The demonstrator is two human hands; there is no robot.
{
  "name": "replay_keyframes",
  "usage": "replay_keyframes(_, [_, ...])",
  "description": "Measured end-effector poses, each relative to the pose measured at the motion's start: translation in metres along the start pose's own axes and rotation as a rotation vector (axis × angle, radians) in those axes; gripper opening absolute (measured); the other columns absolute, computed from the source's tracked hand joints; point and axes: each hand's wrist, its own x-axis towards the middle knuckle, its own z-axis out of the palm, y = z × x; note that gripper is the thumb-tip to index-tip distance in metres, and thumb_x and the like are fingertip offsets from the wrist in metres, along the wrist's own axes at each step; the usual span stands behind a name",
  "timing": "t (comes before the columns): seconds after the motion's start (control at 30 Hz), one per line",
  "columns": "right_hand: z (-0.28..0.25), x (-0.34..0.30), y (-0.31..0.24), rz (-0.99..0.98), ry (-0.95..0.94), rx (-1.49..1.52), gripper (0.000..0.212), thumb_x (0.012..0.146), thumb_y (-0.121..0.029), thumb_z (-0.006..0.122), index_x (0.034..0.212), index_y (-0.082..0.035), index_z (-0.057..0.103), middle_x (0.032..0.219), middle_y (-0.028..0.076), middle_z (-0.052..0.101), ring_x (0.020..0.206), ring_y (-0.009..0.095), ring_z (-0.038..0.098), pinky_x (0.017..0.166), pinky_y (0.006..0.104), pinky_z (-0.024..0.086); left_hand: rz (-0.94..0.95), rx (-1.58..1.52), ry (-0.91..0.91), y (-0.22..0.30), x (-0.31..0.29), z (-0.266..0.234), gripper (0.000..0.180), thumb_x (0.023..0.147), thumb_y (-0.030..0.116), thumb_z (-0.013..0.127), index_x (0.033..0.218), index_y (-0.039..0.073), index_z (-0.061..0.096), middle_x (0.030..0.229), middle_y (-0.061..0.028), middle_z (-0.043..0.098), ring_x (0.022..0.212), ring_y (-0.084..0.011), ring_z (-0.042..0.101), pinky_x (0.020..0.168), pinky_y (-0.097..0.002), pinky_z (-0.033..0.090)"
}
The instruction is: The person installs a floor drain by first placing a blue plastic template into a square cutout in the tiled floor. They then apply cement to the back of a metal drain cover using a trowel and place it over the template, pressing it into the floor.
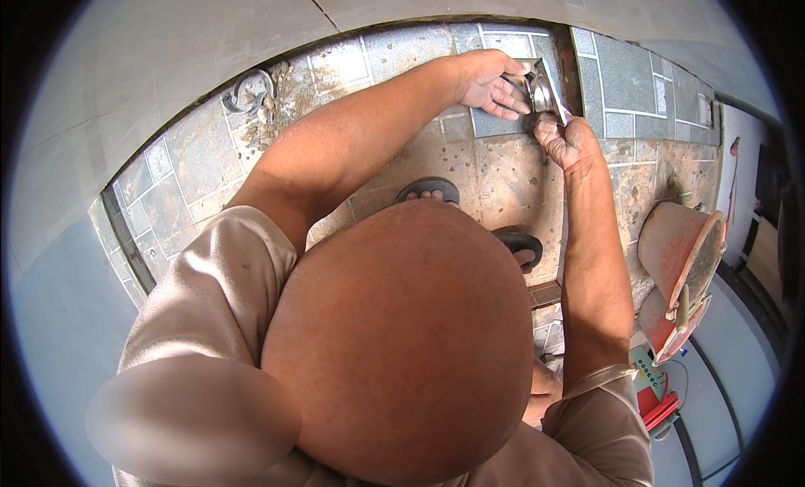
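A shiny metal floor drain (542, 91), with a flat square plate and a round neck, is held up over the tiled floor at the far side. My right hand (567, 141) grips the near edge of its plate between thumb and bent fingers. Beside the round neck is my left hand (493, 86), palm turned up and fingers spread. Its thumb and fingertips reach the drain's left side; whether they press on it is hard to make out. Part of the plate's near corner is hidden by my right fingers.
Grey tiles (620, 72) with white joints cover the floor along a wall. A pale ring-shaped piece (250, 91) lies by loose rubble (267, 122) at the left. Dirty red buckets (675, 244) lie tilted at the right, near a green and red case (654, 385). Dark sandals (429, 188) are on my feet.
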Motion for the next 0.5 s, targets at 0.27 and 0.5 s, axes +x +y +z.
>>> replay_keyframes(0.27, [-0.0028,0.0043,-0.0011,0.004,-0.019,0.002,0.036,0.113,-0.001,0.029,0.129,0.012,0.057,0.091,0.015,0.058,0.064,0.015,0.049,0.051,0.0295,0.044,0.009,-0.032,-0.002,0.0005,0.0033,-0.0006,0.055,0.112,0.028,0.053,0.151,-0.010,0.042,0.152,-0.0400,0.047,0.136,-0.0439,0.062,0.115,-0.0553,0.051])
replay_keyframes(0.5, [-0.0049,0.0082,-0.0020,-0.022,-0.041,-0.079,0.033,0.114,-0.005,0.036,0.135,0.009,0.057,0.100,0.017,0.064,0.067,0.017,0.055,0.055,0.0306,0.050,0.018,-0.019,-0.003,-0.0002,0.0045,-0.0020,0.056,0.113,0.033,0.053,0.150,-0.008,0.045,0.153,-0.0364,0.050,0.138,-0.0445,0.059,0.117,-0.0580,0.050])
